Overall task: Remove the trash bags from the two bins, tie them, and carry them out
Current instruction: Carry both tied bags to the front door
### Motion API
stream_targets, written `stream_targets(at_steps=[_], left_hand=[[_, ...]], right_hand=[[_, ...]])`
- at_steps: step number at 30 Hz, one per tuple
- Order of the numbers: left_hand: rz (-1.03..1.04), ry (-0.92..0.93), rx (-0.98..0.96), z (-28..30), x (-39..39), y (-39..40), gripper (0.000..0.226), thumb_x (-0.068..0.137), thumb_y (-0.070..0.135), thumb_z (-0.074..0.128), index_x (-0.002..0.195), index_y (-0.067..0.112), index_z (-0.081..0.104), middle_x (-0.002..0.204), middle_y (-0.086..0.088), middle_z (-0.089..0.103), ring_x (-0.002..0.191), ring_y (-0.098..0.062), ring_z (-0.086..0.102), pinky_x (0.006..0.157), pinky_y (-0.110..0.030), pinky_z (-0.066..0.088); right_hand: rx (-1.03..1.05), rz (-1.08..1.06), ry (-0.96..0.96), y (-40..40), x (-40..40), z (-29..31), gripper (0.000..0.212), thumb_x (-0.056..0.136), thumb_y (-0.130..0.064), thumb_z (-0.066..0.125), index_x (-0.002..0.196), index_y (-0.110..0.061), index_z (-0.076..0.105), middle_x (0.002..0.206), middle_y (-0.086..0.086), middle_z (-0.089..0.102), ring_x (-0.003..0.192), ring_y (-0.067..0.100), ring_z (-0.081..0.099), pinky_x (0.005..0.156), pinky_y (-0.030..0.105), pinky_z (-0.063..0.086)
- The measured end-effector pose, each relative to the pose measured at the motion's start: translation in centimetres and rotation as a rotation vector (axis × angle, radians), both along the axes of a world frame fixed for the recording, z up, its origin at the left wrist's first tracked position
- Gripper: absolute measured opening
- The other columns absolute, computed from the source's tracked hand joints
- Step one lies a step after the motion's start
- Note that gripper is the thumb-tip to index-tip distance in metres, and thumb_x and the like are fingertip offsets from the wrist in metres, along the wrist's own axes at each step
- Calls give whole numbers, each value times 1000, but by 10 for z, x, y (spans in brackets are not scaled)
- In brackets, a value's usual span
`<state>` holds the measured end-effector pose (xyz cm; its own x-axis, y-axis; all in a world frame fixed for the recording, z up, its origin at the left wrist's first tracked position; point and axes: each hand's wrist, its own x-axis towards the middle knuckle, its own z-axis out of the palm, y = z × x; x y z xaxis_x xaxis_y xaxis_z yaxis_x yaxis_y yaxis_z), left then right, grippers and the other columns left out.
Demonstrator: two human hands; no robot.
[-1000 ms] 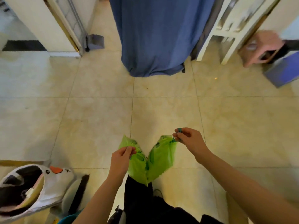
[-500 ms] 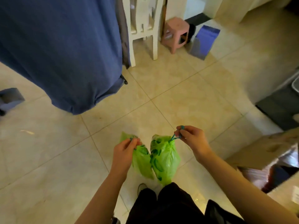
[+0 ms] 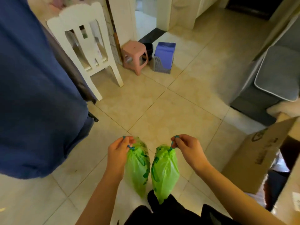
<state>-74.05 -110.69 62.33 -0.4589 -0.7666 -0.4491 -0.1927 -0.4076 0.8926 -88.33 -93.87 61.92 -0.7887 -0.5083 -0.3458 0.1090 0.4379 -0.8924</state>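
Two small green trash bags hang side by side in front of me above the tiled floor. My left hand [image 3: 119, 149] pinches the blue drawstring of the left green bag [image 3: 138, 169]. My right hand [image 3: 188, 147] pinches the blue drawstring of the right green bag [image 3: 164, 171]. Both bag mouths are cinched closed at the strings. The bags nearly touch each other and hang over my dark trousers. No bin shows in this view.
A blue cloth [image 3: 37, 95] hangs at the left beside a white chair [image 3: 90, 51]. Behind stand a pink stool [image 3: 135, 54] and a blue-lidded grey basket [image 3: 164, 58]. A cardboard box [image 3: 258, 159] sits at the right, a grey sofa [image 3: 279, 73] beyond it.
My view has swung to the right, bringing the chair, stool, sofa and box into sight. My hands have moved apart and the two bags now hang straight down from their strings.
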Motion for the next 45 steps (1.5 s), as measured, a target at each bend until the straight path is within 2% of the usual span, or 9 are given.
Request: stream_targets(at_steps=[9,15,20,24,27,31,35,38,45], left_hand=[[-181,81,42,1,-176,-41,24,96,7,49,81,5,67,81,-14,64,85,-21,65,86,-29,49],[-355,108,44,-13,-299,-86,26,95,7,51,79,10,71,74,-2,73,85,-21,69,87,-33,51],[-568,52,-34,-10,-410,-130,35,94,8,53,70,20,75,73,0,75,86,-22,69,91,-43,52],[-715,45,-75,2,-495,-150,28,95,8,52,77,15,72,72,2,74,79,-13,69,88,-37,54],[-794,48,-91,4,-554,-153,27,95,7,52,78,15,71,75,-1,74,77,-9,69,82,-27,54],[-798,59,-67,-2,-639,-156,26,95,5,51,78,12,70,74,-3,72,69,0,68,68,-11,48],[-740,76,-54,-9,-731,-162,26,94,4,52,77,12,70,68,3,74,71,-7,70,82,-28,52],[-661,64,-47,-6,-799,-165,28,94,4,51,76,12,70,67,2,74,74,-13,70,90,-39,51],[-631,34,-81,-2,-950,-175,28,95,4,50,77,12,70,65,3,73,82,-25,68,93,-44,51]], right_hand=[[-15,-212,16,-26,-150,12,27,91,-4,48,71,-12,65,80,6,71,62,-3,62,62,6,46],[4,-371,34,-57,-249,3,28,89,-4,51,68,-12,67,81,9,72,77,18,67,84,40,55],[-4,-532,32,-84,-339,2,28,89,-1,52,70,-11,69,74,8,71,74,21,67,87,49,54],[-27,-618,40,-103,-410,4,27,91,-2,51,72,-11,69,71,7,70,65,6,66,87,47,55],[-68,-683,25,-112,-465,8,28,92,-2,50,73,-12,67,72,9,68,67,9,66,87,44,55],[-105,-730,16,-117,-546,6,28,92,-1,49,75,-12,68,67,7,65,69,19,65,86,43,55],[-114,-711,16,-122,-630,5,25,92,-3,49,78,-10,68,68,6,66,64,9,65,85,40,56],[-99,-661,-8,-124,-698,11,27,92,-3,48,76,-10,68,70,7,67,70,16,65,87,42,55],[-71,-567,-1,-131,-857,28,30,92,-4,48,73,-14,69,68,2,69,75,20,67,88,45,55]])
